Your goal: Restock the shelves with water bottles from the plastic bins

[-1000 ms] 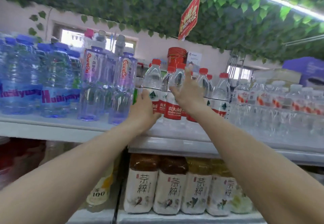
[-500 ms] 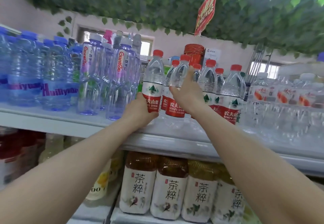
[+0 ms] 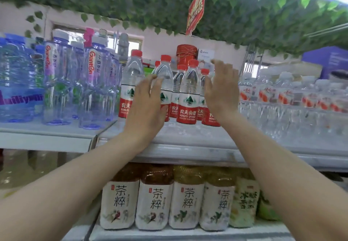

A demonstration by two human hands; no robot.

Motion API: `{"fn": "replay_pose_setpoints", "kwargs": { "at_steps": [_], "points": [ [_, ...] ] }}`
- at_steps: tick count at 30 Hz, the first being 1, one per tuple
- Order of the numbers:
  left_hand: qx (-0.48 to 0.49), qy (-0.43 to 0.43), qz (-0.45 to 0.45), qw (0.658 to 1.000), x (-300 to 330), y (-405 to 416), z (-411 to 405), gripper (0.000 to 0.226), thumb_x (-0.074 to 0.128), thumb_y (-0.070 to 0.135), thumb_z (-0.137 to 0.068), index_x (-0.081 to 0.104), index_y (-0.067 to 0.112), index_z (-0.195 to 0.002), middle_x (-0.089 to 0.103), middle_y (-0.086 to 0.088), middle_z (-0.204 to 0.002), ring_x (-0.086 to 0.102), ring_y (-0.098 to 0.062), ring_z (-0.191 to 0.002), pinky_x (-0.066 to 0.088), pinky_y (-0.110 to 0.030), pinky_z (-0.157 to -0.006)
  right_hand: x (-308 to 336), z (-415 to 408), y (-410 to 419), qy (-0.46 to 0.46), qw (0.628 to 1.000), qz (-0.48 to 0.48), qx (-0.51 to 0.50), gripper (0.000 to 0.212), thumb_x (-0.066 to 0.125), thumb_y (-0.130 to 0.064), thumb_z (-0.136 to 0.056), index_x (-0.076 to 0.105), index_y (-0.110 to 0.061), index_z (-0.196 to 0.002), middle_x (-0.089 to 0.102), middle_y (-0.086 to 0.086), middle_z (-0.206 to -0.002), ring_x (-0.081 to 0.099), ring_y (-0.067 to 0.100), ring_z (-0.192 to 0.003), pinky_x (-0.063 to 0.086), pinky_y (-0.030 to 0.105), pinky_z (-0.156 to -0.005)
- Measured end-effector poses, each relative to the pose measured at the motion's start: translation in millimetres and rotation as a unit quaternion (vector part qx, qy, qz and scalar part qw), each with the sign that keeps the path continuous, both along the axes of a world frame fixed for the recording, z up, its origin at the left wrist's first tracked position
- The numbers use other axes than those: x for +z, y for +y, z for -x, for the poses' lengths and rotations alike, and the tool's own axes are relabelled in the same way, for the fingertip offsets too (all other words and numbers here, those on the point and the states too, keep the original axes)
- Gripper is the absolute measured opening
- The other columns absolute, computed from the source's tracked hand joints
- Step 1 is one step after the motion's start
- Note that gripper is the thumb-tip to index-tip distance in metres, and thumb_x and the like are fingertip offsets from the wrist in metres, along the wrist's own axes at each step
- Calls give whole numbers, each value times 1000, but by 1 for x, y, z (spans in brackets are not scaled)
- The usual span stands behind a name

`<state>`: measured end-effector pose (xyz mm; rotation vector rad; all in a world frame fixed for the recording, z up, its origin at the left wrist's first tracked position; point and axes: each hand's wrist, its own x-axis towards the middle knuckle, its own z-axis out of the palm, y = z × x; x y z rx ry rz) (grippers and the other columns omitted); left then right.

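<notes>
red-capped water bottles [image 3: 189, 93] upright, clustered on the shelf [image 3: 188, 142]

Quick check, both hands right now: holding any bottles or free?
Left hand: open, fingers straight, in front of the red-label water bottles, gripping nothing.
Right hand: open, fingers spread, holding nothing.

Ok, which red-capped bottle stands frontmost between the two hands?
The Nongfu Spring bottle whose whole red label shows, just left of the right hand; its neighbours stand partly hidden behind it.
</notes>
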<state>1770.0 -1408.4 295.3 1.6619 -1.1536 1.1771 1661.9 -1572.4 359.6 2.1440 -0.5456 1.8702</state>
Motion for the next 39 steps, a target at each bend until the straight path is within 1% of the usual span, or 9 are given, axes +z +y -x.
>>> {"fn": "replay_pose_setpoints", "kwargs": {
  "at_steps": [5,8,12,16,21,25,30,34,39],
  "points": [
    [-62,134,-93,985,1,-59,33,77,65,35,-90,23,10,-149,43,-9,-145,45,-26,-131,41,-36,-103,-13,24,-33,110,968,-226,-8,81,62,-49,-90,14,-21,-149,51,14,-136,55,36,-117,49,47,-90],
    [-29,199,-138,970,-5,-77,32,79,67,40,-87,23,8,-145,58,-8,-127,58,-27,-111,45,-34,-84,-26,21,-42,138,958,-250,7,92,63,-49,-89,1,-24,-153,65,10,-120,65,34,-98,55,47,-83],
    [-9,267,-179,947,-7,-85,26,80,72,44,-82,32,6,-140,63,-7,-118,58,-29,-109,45,-37,-90,-24,20,-44,130,963,-233,26,85,63,-43,-91,7,-23,-152,66,10,-105,65,33,-89,54,44,-78],
    [-12,267,-191,945,-6,-83,22,53,73,40,-81,47,11,-117,63,-7,-113,59,-28,-104,47,-38,-90,-24,23,-43,136,961,-238,31,85,62,-40,-92,6,-22,-152,61,6,-94,60,28,-80,52,42,-75],
    [-19,260,-181,948,-9,-84,20,49,73,42,-79,49,16,-113,63,-3,-108,59,-26,-101,45,-34,-82,-22,29,-44,143,962,-233,18,83,60,-40,-93,4,-23,-151,59,3,-82,59,28,-77,49,38,-71],
    [-10,259,-180,949,-7,-84,20,49,73,42,-80,49,16,-115,63,-2,-108,59,-25,-101,45,-34,-83,-22,31,-45,151,960,-235,18,84,60,-43,-92,3,-26,-151,64,6,-85,64,31,-82,55,46,-78],
    [4,258,-205,944,-5,-80,25,49,71,43,-82,49,15,-116,63,-2,-107,60,-25,-100,45,-34,-83,-25,32,-51,155,962,-222,26,85,59,-46,-93,0,-28,-151,63,4,-85,63,27,-75,54,41,-70],
    [28,202,-202,958,0,-63,32,46,66,41,-87,49,14,-120,64,-3,-110,61,-25,-102,47,-34,-81,-33,47,-45,176,960,-218,20,71,53,-37,-97,8,-26,-150,62,10,-109,61,31,-88,49,40,-71],
    [35,45,-195,979,2,-10,62,62,65,34,-90,39,14,-143,49,-6,-138,50,-24,-123,41,-33,-100,-56,91,-4,257,964,-66,-3,53,49,-32,-100,30,-17,-147,44,7,-142,43,26,-128,41,41,-101]
  ]
}}
